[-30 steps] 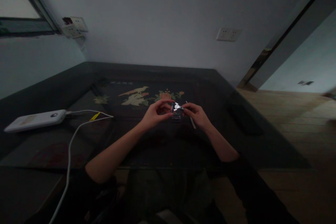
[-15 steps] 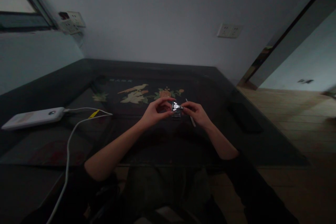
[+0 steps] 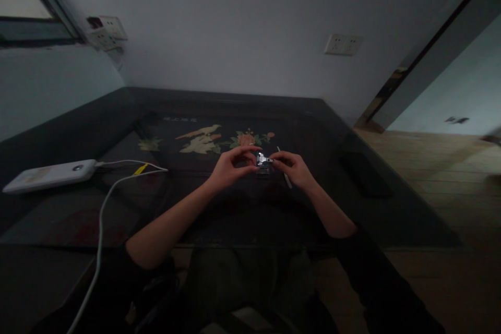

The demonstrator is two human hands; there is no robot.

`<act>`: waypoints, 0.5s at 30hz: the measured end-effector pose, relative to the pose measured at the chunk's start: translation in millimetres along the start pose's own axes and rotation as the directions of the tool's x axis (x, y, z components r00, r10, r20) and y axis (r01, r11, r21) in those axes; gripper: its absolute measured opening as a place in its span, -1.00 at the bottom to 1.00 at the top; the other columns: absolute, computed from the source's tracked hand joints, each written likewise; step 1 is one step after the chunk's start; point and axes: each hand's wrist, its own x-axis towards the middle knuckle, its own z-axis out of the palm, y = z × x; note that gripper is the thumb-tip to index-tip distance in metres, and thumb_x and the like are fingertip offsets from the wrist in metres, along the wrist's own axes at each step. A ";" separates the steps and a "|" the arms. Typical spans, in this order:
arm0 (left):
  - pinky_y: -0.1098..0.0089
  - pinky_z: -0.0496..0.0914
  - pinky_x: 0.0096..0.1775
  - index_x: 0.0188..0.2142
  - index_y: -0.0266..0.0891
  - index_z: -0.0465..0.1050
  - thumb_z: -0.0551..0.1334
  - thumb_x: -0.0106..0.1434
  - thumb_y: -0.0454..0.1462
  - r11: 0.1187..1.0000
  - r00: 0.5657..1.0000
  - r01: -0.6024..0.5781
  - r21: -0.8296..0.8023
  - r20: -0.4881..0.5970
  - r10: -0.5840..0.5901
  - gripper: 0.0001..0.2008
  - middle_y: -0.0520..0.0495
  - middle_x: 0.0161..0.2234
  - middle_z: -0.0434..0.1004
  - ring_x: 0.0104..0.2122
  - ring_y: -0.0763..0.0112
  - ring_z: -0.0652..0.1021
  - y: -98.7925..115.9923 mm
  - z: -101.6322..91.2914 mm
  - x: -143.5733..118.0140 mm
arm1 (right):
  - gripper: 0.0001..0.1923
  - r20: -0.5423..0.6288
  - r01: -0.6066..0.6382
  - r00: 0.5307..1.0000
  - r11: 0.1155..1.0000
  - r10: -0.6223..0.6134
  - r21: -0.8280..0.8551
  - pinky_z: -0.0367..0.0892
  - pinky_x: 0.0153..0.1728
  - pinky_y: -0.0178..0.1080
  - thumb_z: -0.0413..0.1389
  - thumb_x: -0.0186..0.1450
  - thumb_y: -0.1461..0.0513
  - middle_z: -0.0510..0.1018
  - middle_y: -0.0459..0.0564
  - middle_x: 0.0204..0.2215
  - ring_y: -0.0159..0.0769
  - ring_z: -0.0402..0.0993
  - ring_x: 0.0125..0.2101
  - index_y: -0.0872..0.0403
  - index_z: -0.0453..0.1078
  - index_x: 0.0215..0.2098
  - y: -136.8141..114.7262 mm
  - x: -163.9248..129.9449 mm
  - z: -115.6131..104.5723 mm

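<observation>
Over the middle of the dark table, my left hand (image 3: 230, 168) grips the wide end of a small shiny silver metal piece (image 3: 262, 158) between thumb and fingers. My right hand (image 3: 294, 168) pinches the narrow right end of the same piece with thumb and forefinger. Its exact kind is too small to make out. Just below it shows a faint rectangular shape (image 3: 263, 171), either a separate small item or a reflection in the glossy surface. A thin pale stick (image 3: 288, 181) lies partly hidden behind and under my right hand.
A white power bank (image 3: 50, 176) lies at the left, with a white cable (image 3: 100, 229) running toward me. On the right rests a dark flat object (image 3: 366, 175), perhaps a phone. The glossy dark table (image 3: 235, 219) bears a bird-and-flower picture (image 3: 201, 141) and meets the wall behind.
Both hands keep nearly the same place and hold on the silver piece. Only a very slight tilt of the piece shows.
</observation>
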 end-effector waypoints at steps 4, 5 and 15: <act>0.36 0.47 -0.14 -0.04 -0.30 0.49 0.44 0.00 -0.34 1.000 1.000 -0.009 0.028 -0.002 0.009 -0.52 0.01 -0.41 0.56 -0.37 0.46 0.55 -1.1 -0.7 -0.7 | -0.76 0.011 0.008 1.000 0.999 -0.007 -0.051 0.37 -0.24 -0.21 0.24 0.20 0.03 0.62 -0.06 -0.37 -0.26 0.51 -0.33 0.01 0.55 -0.32 -0.5 -0.2 -1.0; 0.35 0.48 -0.14 -0.04 -0.30 0.50 0.44 0.00 -0.35 0.999 1.000 -0.012 0.035 -0.002 0.012 -0.53 0.01 -0.40 0.57 -0.37 0.45 0.55 -1.4 -0.9 -1.0 | -0.76 0.017 0.010 1.000 0.998 -0.009 -0.056 0.37 -0.25 -0.21 0.24 0.20 0.03 0.62 -0.06 -0.38 -0.26 0.51 -0.33 0.01 0.55 -0.32 -0.7 -0.3 -1.2; 0.30 0.49 -0.13 -0.03 -0.31 0.50 0.45 0.01 -0.29 0.995 1.000 -0.008 0.095 -0.001 0.008 -0.51 -0.05 -0.37 0.60 -0.34 0.39 0.58 -4.8 -2.4 -2.0 | -0.70 0.032 -0.024 0.999 1.000 0.024 0.017 0.36 -0.27 -0.23 0.26 0.17 -0.01 0.61 -0.05 -0.38 -0.28 0.50 -0.35 0.04 0.54 -0.32 2.8 -1.6 -0.6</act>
